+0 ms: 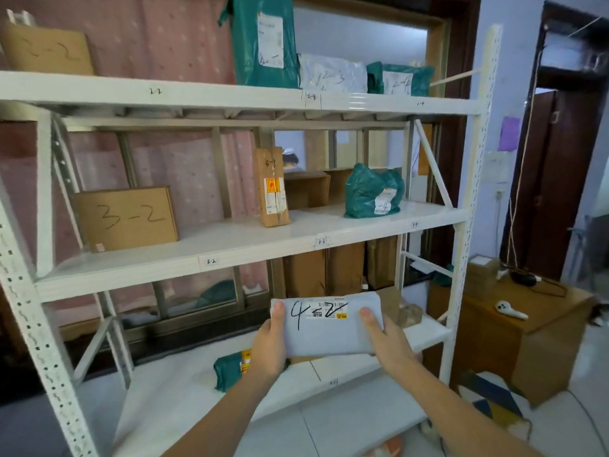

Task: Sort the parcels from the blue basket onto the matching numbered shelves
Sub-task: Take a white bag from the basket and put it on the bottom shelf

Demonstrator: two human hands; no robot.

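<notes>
Grey parcel (328, 326), soft and flat, marked "4-2" in black, barcode label beside the writing. Held in front of white shelf rack (230, 240), above its lowest shelf. Left hand (268, 346) and right hand (387, 341) gripping opposite ends, thumbs pressed on top.

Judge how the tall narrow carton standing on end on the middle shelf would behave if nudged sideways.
The tall carton stands on its small end, so it would probably tip rather than slide. Its flat cardboard sides look stiff. The shelf looks smooth, so a low push might just slide it.
</notes>
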